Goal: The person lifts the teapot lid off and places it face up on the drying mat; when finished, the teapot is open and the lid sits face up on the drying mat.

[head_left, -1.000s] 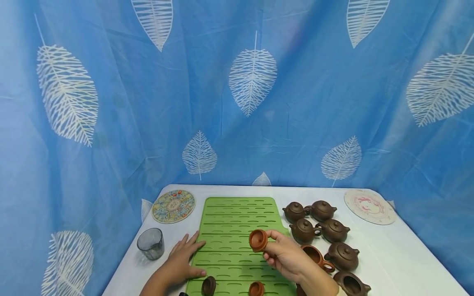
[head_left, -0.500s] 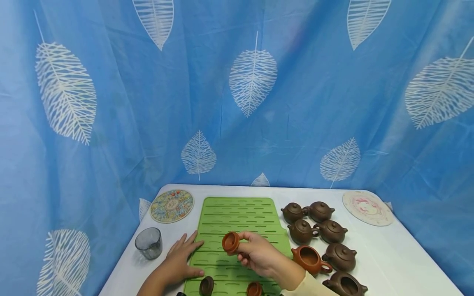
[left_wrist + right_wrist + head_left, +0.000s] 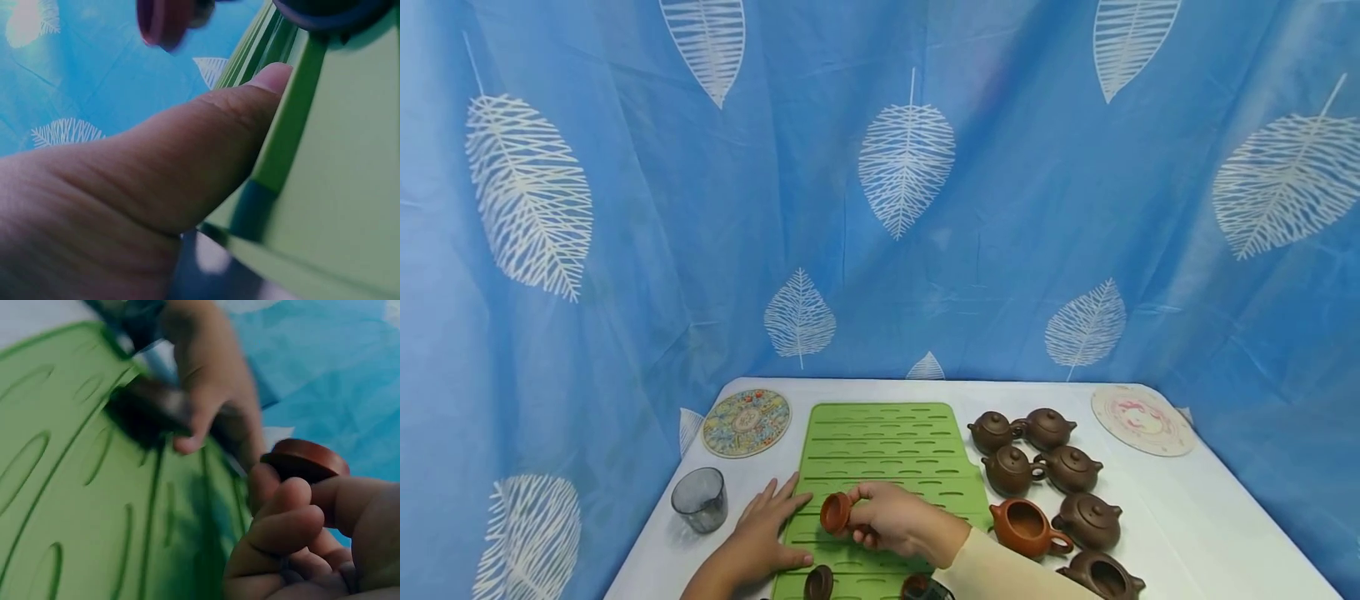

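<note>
A small reddish-brown teapot lid point(image 3: 835, 513), its hollow underside facing the head camera, is pinched by my right hand point(image 3: 893, 520) above the green mat point(image 3: 880, 421). Close up in the right wrist view, the lid point(image 3: 309, 456) sits between thumb and fingertips, the other fingers curled beneath. My left hand point(image 3: 767, 532) rests with spread fingers along the mat's left edge; its thumb point(image 3: 206, 134) lies against the raised rim. Just below that thumb on the mat is a dark brown lid point(image 3: 818, 582). Another reddish lid point(image 3: 914, 585) is partly covered by the right wrist's strap.
Right of the mat stand several dark brown teapots point(image 3: 1090, 521), a lidless reddish teapot point(image 3: 1026, 529) and a lidless dark one point(image 3: 1105, 575). A grey glass point(image 3: 700, 500) and a patterned round mat point(image 3: 747, 422) are at left; a pink-white round mat point(image 3: 1142, 421) lies back right.
My right hand has carried the reddish lid leftward and slightly down, toward the left hand, uncovering the reddish teapot. The left hand stays on the mat's edge.
</note>
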The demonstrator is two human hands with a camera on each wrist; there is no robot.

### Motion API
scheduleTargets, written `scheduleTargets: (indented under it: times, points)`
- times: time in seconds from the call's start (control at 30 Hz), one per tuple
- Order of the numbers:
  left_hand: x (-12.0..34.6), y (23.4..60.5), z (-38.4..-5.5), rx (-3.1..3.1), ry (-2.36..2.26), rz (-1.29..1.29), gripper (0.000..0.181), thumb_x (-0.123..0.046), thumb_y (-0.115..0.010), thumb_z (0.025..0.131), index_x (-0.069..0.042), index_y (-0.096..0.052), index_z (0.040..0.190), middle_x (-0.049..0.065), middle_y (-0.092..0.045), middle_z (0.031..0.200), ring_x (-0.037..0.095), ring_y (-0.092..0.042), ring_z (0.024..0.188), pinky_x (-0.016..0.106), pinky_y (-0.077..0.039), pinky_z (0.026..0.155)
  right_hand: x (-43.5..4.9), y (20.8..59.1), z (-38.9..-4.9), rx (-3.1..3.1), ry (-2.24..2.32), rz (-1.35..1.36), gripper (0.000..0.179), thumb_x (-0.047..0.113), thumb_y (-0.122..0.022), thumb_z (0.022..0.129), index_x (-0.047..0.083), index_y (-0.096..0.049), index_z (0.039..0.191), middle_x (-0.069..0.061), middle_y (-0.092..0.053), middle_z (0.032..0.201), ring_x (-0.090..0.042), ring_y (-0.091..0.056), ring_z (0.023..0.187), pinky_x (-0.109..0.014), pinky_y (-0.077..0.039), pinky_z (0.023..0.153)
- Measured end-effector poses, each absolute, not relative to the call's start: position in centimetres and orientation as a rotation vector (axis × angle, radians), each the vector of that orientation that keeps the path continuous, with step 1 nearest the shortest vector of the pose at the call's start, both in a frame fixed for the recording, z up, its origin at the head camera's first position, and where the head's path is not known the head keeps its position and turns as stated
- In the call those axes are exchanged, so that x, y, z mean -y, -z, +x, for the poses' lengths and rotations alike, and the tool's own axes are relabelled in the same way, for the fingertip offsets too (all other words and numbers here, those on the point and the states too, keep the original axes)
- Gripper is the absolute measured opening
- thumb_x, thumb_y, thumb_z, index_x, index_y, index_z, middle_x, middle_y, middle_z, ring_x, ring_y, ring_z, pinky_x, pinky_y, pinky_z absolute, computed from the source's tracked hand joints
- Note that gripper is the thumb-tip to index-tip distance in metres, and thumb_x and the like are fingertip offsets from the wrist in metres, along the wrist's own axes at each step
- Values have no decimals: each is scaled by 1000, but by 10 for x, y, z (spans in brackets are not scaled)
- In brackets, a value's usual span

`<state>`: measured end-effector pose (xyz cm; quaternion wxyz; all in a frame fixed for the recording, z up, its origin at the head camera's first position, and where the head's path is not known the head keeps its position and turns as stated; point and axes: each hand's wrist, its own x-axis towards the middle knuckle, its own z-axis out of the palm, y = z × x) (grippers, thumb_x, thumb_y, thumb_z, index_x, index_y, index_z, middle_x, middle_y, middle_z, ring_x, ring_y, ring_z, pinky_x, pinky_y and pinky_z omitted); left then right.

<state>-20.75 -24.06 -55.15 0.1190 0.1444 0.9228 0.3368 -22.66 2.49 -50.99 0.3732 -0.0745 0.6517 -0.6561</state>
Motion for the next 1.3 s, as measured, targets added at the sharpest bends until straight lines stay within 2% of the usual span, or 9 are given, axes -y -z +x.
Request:
scheduleTargets:
  times: [0.17,0.37,0.63,0.83,1.13,1.3]
  points:
    - [241,551,-207,-2694,-979,419,93,-49,-93,74,-17,-55,154,13,-22,174,57,-7,157,82,-6,117,-16,515,-230,-1688,1542,-251,12,9,-66,101,6,-67,113,-6,-74,86,-7,-54,59,-20,-42,50]
    - [243,551,-207,-2697,-963,417,94,-48,-93,74,-16,-55,154,14,-22,174,58,-7,156,82,-6,117,-9,517,-234,-1734,1449,-327,14,3,-63,98,6,-71,108,-5,-73,81,-6,-52,54,-21,-38,46]
    - [246,552,-208,-2698,-949,440,94,-50,-93,74,-16,-55,154,15,-22,174,58,-9,156,83,-7,117,-7,519,-232,-1842,1330,-389,7,10,-70,97,12,-74,102,-2,-74,75,-6,-51,47,-22,-33,42]
    - [246,555,-208,-2699,-972,463,95,-56,-90,75,-16,-55,153,16,-23,173,59,-9,156,83,-8,116,-7,519,-231,-1868,1308,-443,8,5,-70,95,11,-73,99,-3,-74,73,-7,-53,46,-22,-36,41]
    - [244,550,-208,-2703,-928,474,90,-49,-90,79,-15,-54,155,18,-21,174,61,-9,154,84,-9,115,-11,515,-230,-1867,1303,-450,9,1,-68,96,9,-72,98,-6,-73,75,-7,-59,49,-21,-49,44]
    - [246,554,-210,-2698,-953,476,87,-52,-87,81,-16,-55,154,19,-22,173,61,-10,154,84,-9,115,-14,514,-229,-1883,1295,-454,9,2,-68,98,9,-72,98,-7,-73,76,-6,-61,51,-20,-50,46]
